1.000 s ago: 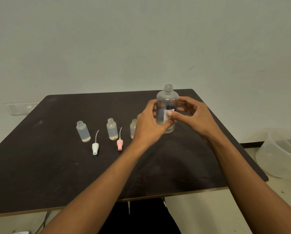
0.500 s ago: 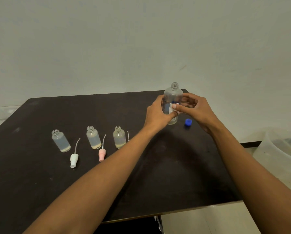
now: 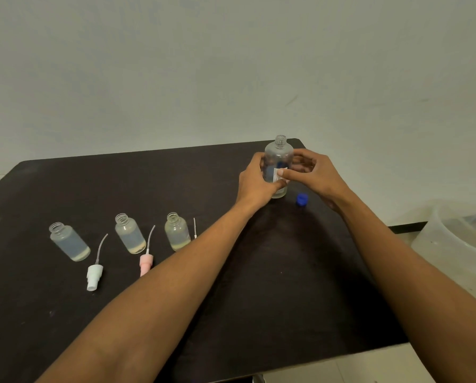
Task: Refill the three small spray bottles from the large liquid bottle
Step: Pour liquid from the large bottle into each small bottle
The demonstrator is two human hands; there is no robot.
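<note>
The large clear bottle (image 3: 279,158) stands uncapped near the far right of the dark table (image 3: 272,286), with only a little liquid at its bottom. My left hand (image 3: 254,182) wraps its left side and my right hand (image 3: 313,172) holds its right side, thumb on the label. Its blue cap (image 3: 301,199) lies on the table just right of it. Three small open bottles (image 3: 69,241) (image 3: 129,234) (image 3: 177,231) stand in a row at the left, each holding pale liquid. A white spray head (image 3: 94,273) and a pink one (image 3: 145,262) lie beside them; the third's tube (image 3: 195,228) shows behind my left forearm.
A translucent plastic tub (image 3: 458,239) sits on the floor to the right of the table. A pale wall runs directly behind the table's far edge.
The view has shifted so that the small bottles sit further left in frame. The large bottle stays upright in both hands at the far right, and the blue cap has come into sight.
</note>
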